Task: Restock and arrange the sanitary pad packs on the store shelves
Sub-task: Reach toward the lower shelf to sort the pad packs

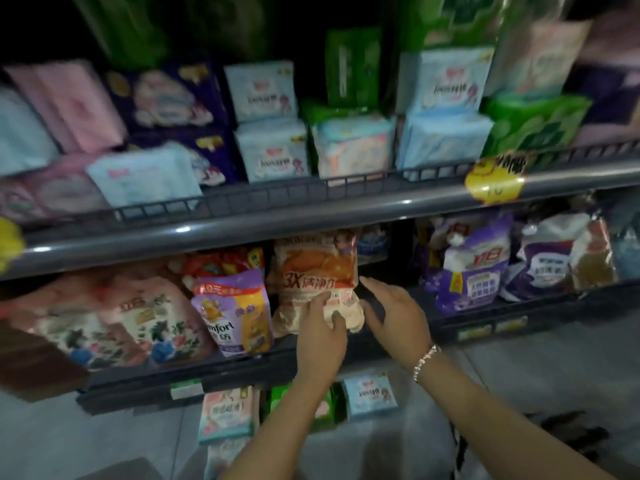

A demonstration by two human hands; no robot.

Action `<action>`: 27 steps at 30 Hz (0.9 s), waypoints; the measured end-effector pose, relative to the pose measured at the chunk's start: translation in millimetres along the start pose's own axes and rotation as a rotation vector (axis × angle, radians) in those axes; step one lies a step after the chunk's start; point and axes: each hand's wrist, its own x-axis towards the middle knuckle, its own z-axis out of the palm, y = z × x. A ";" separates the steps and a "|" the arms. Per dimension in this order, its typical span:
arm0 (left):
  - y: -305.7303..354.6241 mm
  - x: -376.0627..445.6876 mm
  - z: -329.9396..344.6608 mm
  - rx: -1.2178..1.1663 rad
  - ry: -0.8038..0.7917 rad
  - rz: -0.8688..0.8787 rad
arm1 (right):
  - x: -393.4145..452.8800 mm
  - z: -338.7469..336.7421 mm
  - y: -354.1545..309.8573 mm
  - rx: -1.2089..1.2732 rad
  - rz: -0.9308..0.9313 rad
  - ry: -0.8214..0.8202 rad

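Observation:
An orange and cream refill pouch stands upright on the lower shelf. My left hand grips its bottom edge, thumb and fingers curled on the front. My right hand reaches in beside the pouch's right edge with straight fingers, in a dark gap; whether it touches the pouch is unclear. The upper shelf holds rows of sanitary pad packs, among them light blue packs, a pastel pack, purple packs and green packs. More pad packs lie low down, below the shelf.
A purple softener pouch stands just left of the held pouch, floral pouches further left. Purple and white detergent bags fill the right part of the lower shelf. A yellow price tag hangs on the upper rail. Grey floor lies at the right.

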 end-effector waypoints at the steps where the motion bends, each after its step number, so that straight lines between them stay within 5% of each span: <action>1: 12.8 3.3 -13.2 0.013 0.034 0.066 | 10.6 -12.2 -10.1 -0.001 -0.051 0.027; 10: 108.2 57.1 -86.3 -0.006 0.228 0.360 | 97.6 -79.0 -54.3 -0.028 -0.179 0.149; 27: 160.8 194.3 -78.1 -0.248 0.030 0.126 | 186.8 -68.6 -29.9 0.275 0.133 0.024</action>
